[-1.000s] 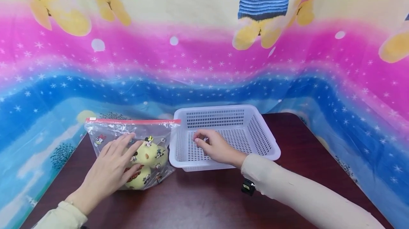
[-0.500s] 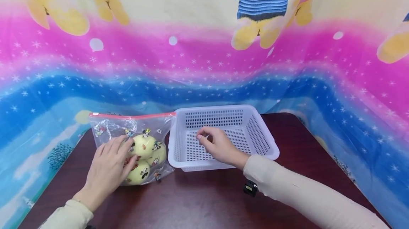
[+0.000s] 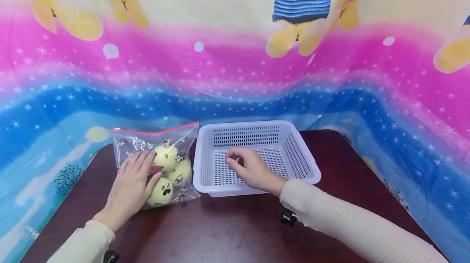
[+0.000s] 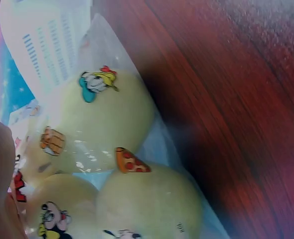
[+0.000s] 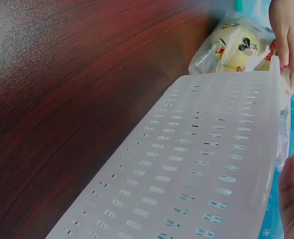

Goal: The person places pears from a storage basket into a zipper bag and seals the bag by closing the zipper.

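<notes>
My left hand [image 3: 130,183] lies over a clear zip bag [image 3: 136,137] with a red top strip and printed cartoon figures, its fingers extended across the plastic. Inside are several round, pale yellow-green objects [image 3: 160,191] that look like fruit; they fill much of the left wrist view, where a smooth one [image 4: 149,199] shows near the bottom. My right hand [image 3: 253,169] hovers over the white slotted basket [image 3: 298,157] with loosely curled fingers and nothing in them. In the right wrist view its fingers [image 5: 290,191] appear beside the basket's rim.
The bag and basket stand side by side on a dark reddish wooden table [image 3: 220,230]. Behind and at both sides hangs a colourful printed cloth [image 3: 235,71]. Black straps with small devices [image 3: 288,217] sit at the wrists.
The bag has shifted slightly away and to the right, its red strip now tilting up at the right end. My left hand has moved along with it. The right hand stays nearly still.
</notes>
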A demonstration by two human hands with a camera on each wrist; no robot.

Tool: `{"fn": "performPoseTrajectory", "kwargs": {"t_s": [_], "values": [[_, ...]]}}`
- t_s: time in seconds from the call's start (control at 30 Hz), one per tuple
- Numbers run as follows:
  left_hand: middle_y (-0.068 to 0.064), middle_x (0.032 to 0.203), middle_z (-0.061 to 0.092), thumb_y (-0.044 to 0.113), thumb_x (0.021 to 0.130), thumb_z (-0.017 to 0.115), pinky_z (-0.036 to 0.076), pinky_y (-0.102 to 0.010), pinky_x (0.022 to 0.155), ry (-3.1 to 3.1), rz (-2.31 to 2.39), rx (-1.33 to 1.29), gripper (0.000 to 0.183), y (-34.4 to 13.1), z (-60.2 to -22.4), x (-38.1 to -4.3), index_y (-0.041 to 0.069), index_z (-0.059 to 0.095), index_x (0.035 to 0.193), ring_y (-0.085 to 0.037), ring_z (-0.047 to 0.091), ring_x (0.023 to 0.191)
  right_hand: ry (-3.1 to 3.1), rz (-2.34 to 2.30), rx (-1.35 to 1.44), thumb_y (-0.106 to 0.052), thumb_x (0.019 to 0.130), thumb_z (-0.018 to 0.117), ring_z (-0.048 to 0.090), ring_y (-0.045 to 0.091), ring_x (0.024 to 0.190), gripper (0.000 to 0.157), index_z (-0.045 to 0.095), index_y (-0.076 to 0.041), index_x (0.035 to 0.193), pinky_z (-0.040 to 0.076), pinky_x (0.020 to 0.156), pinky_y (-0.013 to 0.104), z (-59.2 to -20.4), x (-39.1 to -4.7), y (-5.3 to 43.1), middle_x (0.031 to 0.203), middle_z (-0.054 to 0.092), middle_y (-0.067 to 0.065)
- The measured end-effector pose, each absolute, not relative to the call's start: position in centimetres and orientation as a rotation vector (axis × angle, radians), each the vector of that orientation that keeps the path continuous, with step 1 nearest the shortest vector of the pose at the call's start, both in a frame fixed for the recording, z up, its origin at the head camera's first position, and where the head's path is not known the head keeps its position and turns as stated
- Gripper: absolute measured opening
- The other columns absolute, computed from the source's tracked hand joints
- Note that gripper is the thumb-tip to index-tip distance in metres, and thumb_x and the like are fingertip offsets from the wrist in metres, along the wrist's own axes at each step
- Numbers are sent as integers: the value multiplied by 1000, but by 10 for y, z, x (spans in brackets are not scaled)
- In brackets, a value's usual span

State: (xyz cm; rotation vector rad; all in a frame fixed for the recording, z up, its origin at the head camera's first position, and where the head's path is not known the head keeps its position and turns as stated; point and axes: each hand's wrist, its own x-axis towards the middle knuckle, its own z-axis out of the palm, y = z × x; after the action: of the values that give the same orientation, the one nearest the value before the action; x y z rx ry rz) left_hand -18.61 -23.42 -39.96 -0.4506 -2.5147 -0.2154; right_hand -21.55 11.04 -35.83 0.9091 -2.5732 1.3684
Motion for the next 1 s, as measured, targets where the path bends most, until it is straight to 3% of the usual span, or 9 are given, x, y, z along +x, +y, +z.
{"fn": "performPoseTrajectory", "kwargs": {"t_s": [0.13,0.3,0.53,0.73,1.0], "values": [[-29,149,47,35,99,61,27,-64,114,-2580,-237,-427,69,-236,-407,-194,0,37,153,-49,40,139,-2587,1379,904,-10,99,56,54,8,58,13,68,-11,94,48,53,25,-359,-215,110,76,62,1],[-30,146,49,36,99,60,30,-67,111,-2659,-303,-395,66,-241,-413,-203,-4,41,148,-52,43,135,-2583,1383,918,-10,99,57,53,7,57,13,68,-10,95,47,53,24,-360,-214,111,74,62,1],[-26,153,43,43,101,55,23,-70,114,-2775,-421,-409,70,-243,-416,-216,1,35,153,-49,38,141,-2600,1389,912,-10,99,57,54,7,56,12,68,-10,95,46,52,24,-361,-212,112,75,62,4],[-29,153,40,35,95,65,27,-69,111,-2602,-256,-331,67,-230,-418,-221,6,40,151,-50,39,138,-2596,1414,923,-10,100,56,53,7,55,13,68,-9,97,45,51,23,-360,-210,111,73,60,2],[-31,157,34,51,95,61,18,-77,111,-2841,-309,-299,74,-210,-426,-217,9,41,152,-54,34,142,-2600,1402,914,-10,100,56,54,7,55,13,68,-10,96,46,53,24,-360,-209,111,76,63,7]]}}
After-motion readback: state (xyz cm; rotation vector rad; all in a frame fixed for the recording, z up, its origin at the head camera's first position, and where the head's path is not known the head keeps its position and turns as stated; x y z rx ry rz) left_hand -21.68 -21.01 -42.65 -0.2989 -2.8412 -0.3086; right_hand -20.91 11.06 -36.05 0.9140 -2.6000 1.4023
